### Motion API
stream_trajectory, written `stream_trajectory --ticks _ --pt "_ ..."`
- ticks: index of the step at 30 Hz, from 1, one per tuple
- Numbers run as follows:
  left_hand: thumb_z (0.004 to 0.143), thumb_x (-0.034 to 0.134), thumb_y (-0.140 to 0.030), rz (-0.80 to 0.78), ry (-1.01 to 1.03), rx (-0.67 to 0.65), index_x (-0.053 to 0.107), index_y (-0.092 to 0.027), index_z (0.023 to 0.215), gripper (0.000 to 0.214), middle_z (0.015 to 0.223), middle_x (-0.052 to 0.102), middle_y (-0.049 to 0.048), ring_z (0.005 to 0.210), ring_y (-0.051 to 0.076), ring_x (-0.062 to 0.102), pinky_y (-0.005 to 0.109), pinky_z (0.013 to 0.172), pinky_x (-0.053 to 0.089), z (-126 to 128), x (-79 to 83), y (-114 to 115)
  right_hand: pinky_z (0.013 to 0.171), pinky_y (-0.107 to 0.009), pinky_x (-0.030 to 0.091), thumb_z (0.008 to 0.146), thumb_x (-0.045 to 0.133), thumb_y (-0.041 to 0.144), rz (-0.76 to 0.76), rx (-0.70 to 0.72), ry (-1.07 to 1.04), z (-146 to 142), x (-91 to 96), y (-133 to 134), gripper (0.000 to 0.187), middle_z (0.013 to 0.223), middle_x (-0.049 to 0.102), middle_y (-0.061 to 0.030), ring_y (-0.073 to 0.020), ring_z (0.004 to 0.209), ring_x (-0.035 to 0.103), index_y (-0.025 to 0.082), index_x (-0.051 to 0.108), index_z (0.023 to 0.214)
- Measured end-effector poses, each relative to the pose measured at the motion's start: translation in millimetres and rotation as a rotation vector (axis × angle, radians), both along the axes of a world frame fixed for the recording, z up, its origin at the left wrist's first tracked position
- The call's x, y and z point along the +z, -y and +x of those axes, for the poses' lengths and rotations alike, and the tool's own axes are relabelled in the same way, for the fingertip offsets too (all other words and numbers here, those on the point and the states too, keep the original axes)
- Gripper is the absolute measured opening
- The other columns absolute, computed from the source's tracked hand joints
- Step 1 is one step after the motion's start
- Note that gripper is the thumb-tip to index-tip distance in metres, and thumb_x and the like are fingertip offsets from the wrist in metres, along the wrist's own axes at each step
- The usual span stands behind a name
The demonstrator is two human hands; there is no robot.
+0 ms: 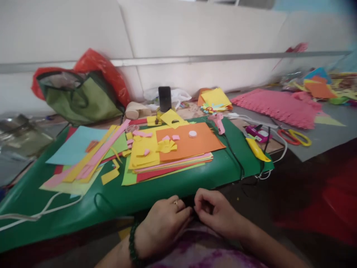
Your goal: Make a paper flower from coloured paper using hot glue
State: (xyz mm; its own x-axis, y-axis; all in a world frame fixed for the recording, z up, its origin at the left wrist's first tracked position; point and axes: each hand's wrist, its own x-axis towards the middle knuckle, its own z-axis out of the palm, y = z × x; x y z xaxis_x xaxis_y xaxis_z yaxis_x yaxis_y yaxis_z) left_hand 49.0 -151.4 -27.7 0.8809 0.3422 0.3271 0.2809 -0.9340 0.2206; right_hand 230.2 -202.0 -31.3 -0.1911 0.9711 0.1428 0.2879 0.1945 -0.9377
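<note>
Your left hand and right hand were curled, grip unclear; the paper stack lay just beyond them.

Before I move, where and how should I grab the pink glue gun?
Probably by the handle, with your right hand coming from the near side. The pink glue gun lies with that handle slanting toward you, on the right of the stacked paper sheets. Stay above the black cord, which trails from the handle's end.
</note>
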Motion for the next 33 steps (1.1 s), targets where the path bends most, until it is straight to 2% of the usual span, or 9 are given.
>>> stream_trajectory --ticks 4,7,14,16,18,21,24,27,33 --pt "0.096 0.036 -0.021 0.135 -0.070 0.014 0.059 -0.016 0.086 0.026 0.077 0.062 0.0056 0.067 0.017 0.052 0.027 0.053 0.041 -1.1 -9.9 -2.6 0.051 -0.019 0.041 0.086 0.056 0.020 0.214 -0.102 0.010 3.3 -2.9 -0.3 0.008 0.063 0.053 0.0031 -0.0087 0.055 0.048 0.019 0.058 0.078" --pt "0.095 0.039 -0.018 0.162 -0.084 0.004 0.059 -0.015 0.094 0.021 0.087 0.062 0.0086 0.071 0.018 0.053 0.028 0.054 0.044 -3.1 -15.6 -0.6 0.061 -0.022 0.048 0.084 0.064 0.027 0.342 -0.073 0.086 -2.8 -2.7 -6.2 0.010 0.075 0.060 -0.0006 -0.0117 0.067 0.056 0.021 0.064 0.093" --pt "0.090 0.046 -0.012 0.186 -0.024 0.022 0.059 -0.015 0.072 0.023 0.070 0.061 0.0062 0.066 0.018 0.054 0.027 0.052 0.041 -2.8 -20.4 2.5 0.061 -0.023 0.050 0.089 0.058 0.035 0.333 -0.031 -0.005 -13.3 -5.6 -17.3 0.017 0.076 0.059 -0.0017 -0.0119 0.068 0.059 0.021 0.068 0.090" --pt "0.092 0.046 -0.017 0.066 0.094 0.080 0.063 -0.015 0.079 0.021 0.068 0.062 0.0053 0.062 0.016 0.054 0.026 0.052 0.040 -1.7 -15.6 4.4 0.053 -0.021 0.047 0.090 0.056 0.040 0.254 -0.074 -0.084 -12.1 -8.4 -18.4 0.022 0.069 0.057 0.0006 -0.0109 0.059 0.055 0.020 0.064 0.094" --pt "0.092 0.051 -0.030 -0.185 0.276 0.143 0.066 -0.015 0.089 0.022 0.068 0.064 0.0045 0.060 0.014 0.055 0.025 0.054 0.042 -0.5 -10.2 6.7 0.047 -0.019 0.043 0.087 0.059 0.044 0.244 -0.150 -0.098 -11.3 -12.2 -19.7 0.028 0.064 0.052 0.0038 -0.0096 0.052 0.050 0.020 0.058 0.101" --pt "0.084 0.058 -0.052 -0.664 0.494 0.204 0.071 -0.016 0.098 0.041 0.071 0.069 0.0051 0.062 0.014 0.059 0.023 0.059 0.046 0.4 -5.0 10.2 0.052 -0.021 0.046 0.081 0.068 0.041 0.508 -0.238 0.062 -10.6 -15.5 -23.1 0.040 0.069 0.054 0.0032 -0.0113 0.057 0.052 0.023 0.052 0.113" --pt "0.078 0.064 -0.056 -0.984 0.544 0.267 0.075 -0.018 0.097 0.044 0.076 0.073 0.0072 0.067 0.017 0.062 0.024 0.062 0.048 -1.2 -2.2 13.6 0.054 -0.024 0.045 0.084 0.066 0.033 0.801 -0.207 0.250 -8.5 -10.8 -26.8 0.041 0.070 0.059 0.0009 -0.0134 0.058 0.054 0.023 0.048 0.119" --pt "0.073 0.067 -0.056 -1.181 0.495 0.301 0.076 -0.017 0.096 0.046 0.077 0.073 0.0081 0.067 0.019 0.062 0.026 0.061 0.049 -5.5 2.7 17.4 0.050 -0.024 0.042 0.087 0.062 0.032 0.895 -0.145 0.344 -6.5 -3.0 -28.8 0.035 0.064 0.061 0.0018 -0.0133 0.050 0.053 0.024 0.047 0.118" --pt "0.078 0.064 -0.036 -1.290 0.384 0.389 0.075 -0.015 0.073 0.024 0.066 0.069 0.0049 0.059 0.013 0.055 0.023 0.058 0.043 -15.5 14.8 16.6 0.049 -0.025 0.041 0.090 0.055 0.048 0.965 -0.038 0.357 -8.7 -3.7 -29.0 0.042 0.064 0.065 0.0008 -0.0134 0.049 0.056 0.020 0.044 0.120"
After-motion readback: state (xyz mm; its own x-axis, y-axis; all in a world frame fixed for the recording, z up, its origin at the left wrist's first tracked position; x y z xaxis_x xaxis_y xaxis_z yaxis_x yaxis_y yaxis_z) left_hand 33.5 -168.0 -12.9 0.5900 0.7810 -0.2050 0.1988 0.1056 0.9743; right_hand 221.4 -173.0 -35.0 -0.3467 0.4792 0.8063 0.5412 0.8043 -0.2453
